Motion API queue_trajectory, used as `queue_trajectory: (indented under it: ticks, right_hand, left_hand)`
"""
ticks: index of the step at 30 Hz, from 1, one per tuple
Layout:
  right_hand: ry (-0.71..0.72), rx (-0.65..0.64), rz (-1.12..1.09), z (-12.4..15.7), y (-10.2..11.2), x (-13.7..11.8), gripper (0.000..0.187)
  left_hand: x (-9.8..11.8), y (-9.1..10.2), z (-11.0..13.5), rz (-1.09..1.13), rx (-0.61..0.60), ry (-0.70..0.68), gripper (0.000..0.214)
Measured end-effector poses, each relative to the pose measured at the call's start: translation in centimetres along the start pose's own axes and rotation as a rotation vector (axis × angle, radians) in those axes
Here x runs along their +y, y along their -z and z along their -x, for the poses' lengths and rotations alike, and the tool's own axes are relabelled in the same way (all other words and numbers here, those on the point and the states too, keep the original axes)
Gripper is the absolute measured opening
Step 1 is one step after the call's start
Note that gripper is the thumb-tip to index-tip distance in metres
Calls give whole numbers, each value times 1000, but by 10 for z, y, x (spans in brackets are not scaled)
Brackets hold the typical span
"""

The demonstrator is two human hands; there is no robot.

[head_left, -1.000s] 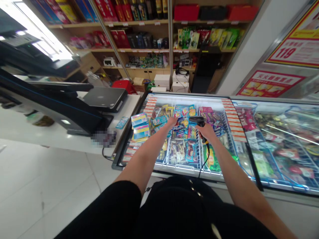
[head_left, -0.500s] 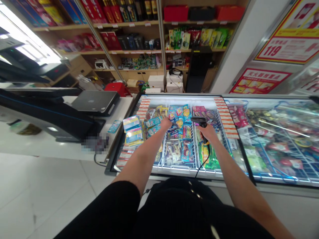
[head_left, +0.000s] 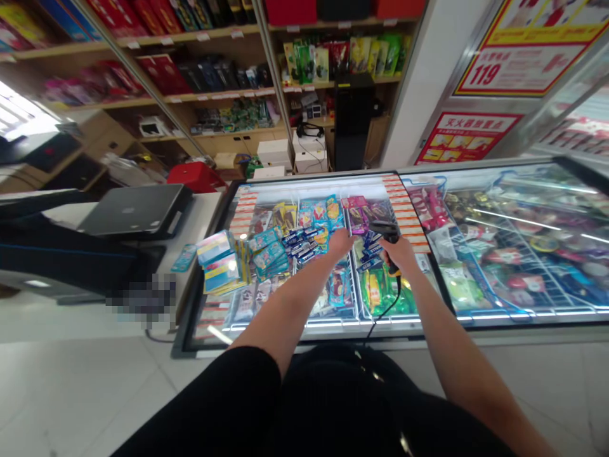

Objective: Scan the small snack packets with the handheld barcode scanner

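Observation:
My right hand (head_left: 402, 254) is closed around a black barcode scanner (head_left: 384, 230) with its head pointing left and a cable running down toward me. Just below the scanner lie several dark blue candy packs (head_left: 370, 254) on the glass lid. Beside them, my left hand (head_left: 342, 241) reaches low over the freezer; its fingers are mostly hidden, so any grip is unclear. More dark blue packs (head_left: 304, 242) are spread left of that hand. Further left are overlapping light-blue packets (head_left: 270, 254) and a stack of blue, white and yellow packets (head_left: 221, 261).
The glass-topped freezer (head_left: 304, 333) holds baskets of packaged goods. On the counter at left are a closed grey laptop (head_left: 133, 209), a black monitor-like machine (head_left: 61, 254) and one light-blue packet (head_left: 184, 257). Stocked shelves (head_left: 214, 95) stand behind.
My left hand has moved right across the freezer, from the spread packs toward the scanner. Dark blue packs now show below the scanner. The view has shifted right; my right hand still grips the scanner.

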State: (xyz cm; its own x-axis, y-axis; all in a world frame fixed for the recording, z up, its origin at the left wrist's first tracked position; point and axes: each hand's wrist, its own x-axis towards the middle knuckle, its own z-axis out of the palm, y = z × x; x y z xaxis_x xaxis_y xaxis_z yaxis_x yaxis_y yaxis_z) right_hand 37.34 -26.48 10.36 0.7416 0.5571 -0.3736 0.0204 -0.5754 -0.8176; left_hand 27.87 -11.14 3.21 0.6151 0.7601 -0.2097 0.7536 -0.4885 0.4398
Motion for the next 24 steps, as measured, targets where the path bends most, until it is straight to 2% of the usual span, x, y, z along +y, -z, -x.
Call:
queue_trajectory:
  ticks: [3,6,11,14,17,24]
  right_hand:
    - [-7,13,-12,-4,9,8,15]
    - [-19,22,-12,-4,17,12,14]
    - [-22,25,-16,-5,22,14,13]
    - [-8,4,12,-7,18,15,15]
    - [17,-33,20,-8,9,13,16]
    - [70,-104,101,-3,-23,-10,13]
  left_hand:
    - [24,-19,-4,16,-113,1,49]
    - [38,-30,-8,12,-193,35,44]
    - [37,-32,-14,12,-228,69,28]
    - [24,-19,-16,27,-186,74,25]
    - [4,1,-20,54,-141,76,22]
    - [-47,48,-17,31,-43,135,23]
